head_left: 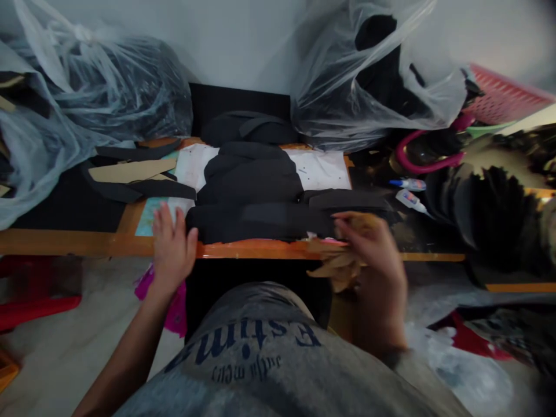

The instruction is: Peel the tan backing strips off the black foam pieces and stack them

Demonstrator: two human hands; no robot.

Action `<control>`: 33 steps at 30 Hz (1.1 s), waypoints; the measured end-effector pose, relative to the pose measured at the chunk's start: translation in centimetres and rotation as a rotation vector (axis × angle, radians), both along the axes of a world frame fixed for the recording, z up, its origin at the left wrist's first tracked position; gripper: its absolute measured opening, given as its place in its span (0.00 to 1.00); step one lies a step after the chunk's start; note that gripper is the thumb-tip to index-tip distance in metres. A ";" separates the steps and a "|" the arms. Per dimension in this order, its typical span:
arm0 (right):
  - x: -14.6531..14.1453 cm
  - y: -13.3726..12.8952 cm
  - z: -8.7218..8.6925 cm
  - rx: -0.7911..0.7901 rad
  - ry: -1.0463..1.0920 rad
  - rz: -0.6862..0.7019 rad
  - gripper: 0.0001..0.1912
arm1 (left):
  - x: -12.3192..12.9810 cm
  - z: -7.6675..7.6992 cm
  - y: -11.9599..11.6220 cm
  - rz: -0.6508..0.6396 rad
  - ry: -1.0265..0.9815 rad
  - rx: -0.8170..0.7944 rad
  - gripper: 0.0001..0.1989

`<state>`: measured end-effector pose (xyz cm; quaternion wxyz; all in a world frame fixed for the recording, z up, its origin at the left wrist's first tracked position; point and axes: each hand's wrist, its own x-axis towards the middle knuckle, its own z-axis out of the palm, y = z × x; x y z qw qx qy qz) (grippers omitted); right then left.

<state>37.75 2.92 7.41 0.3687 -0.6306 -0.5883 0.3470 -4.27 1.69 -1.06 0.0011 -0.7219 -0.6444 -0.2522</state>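
Surface, orange-edged: runs across in front of the person, carrying the stock below.

Clear bags, two: left bag knotted, right bag with dark contents; both at the back by the wall, presumably to leave the front for handwork.

Dark flat pieces: overlapped in a row from back to front edge, between the hands; probably fanned so each edge shows.

White sheet: beneath the dark pieces, likely as a protective underlay.

Right hand: at the front edge, blurred; fingers curled, apparently closed around the brown crumpled piece.

Left hand: beside the row's left end, fingers spread, gripping nothing; perhaps steadying. Contact cannot be told.

Brown crumpled piece: bunched, perhaps for a compact grip; its loose part hangs below the right hand.

Small bottles, two: lying right of the row, seemingly for easy reach.
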 end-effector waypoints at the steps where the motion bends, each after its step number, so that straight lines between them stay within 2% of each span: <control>1: 2.3 0.3 0.9 0.026 -0.036 -0.074 0.13 | -1.7 0.3 1.0 0.000 0.002 0.045 0.33; 3: 6.4 0.9 2.2 0.040 -0.154 -0.169 0.11 | -4.7 0.8 3.5 -0.023 0.021 0.089 0.32; 5: 9.1 1.2 3.0 0.044 -0.422 -0.313 0.12 | -7.0 1.0 6.4 -0.111 0.045 0.079 0.31; 7: 9.7 0.9 3.4 0.075 -0.667 -0.489 0.15 | -8.2 1.0 8.9 -0.209 0.094 0.034 0.27; 9: 8.2 0.0 3.4 0.127 -0.660 -0.580 0.17 | -8.0 0.9 10.2 -0.247 0.125 0.029 0.23; 10: 6.8 -0.5 3.3 0.147 -0.549 -0.556 0.16 | -7.4 0.9 10.2 -0.229 0.120 0.063 0.21; 12: 2.9 -1.4 2.9 0.134 -0.261 -0.420 0.14 | -5.0 1.1 9.0 -0.166 0.080 0.190 0.19; 13: 0.7 -1.6 2.6 0.086 -0.139 -0.277 0.14 | -3.3 1.2 8.0 -0.128 0.042 0.300 0.18; 14: -1.5 -1.7 2.1 0.039 -0.027 -0.132 0.15 | -1.5 1.4 6.7 -0.158 0.031 0.398 0.17; 16: -5.6 -1.6 1.1 -0.089 0.151 0.140 0.15 | 2.3 1.9 4.0 -0.343 0.031 0.520 0.20; 17: -7.2 -1.5 0.5 -0.127 0.229 0.222 0.16 | 4.0 2.2 2.8 -0.453 0.063 0.535 0.22; 19: -9.5 -1.2 -0.6 -0.190 0.360 0.305 0.17 | 6.6 2.8 0.9 -0.547 0.106 0.537 0.25; 22: -10.6 -1.0 -1.7 -0.239 0.480 0.369 0.17 | 8.4 3.3 -0.4 -0.562 0.087 0.500 0.28; 26: -10.3 -1.1 -1.9 -0.304 0.564 0.453 0.17 | 8.5 3.3 -0.8 -0.590 0.087 0.458 0.32; 29: -10.3 -1.2 -1.9 -0.344 0.598 0.458 0.19 | 8.5 3.4 -1.0 -0.616 0.064 0.439 0.33; 31: -10.4 -1.4 -1.9 -0.336 0.602 0.452 0.20 | 8.6 3.7 -1.1 -0.686 -0.059 0.347 0.33; 33: -10.5 -1.6 -1.8 -0.341 0.621 0.457 0.20 | 8.8 4.2 -1.1 -0.763 -0.256 0.191 0.32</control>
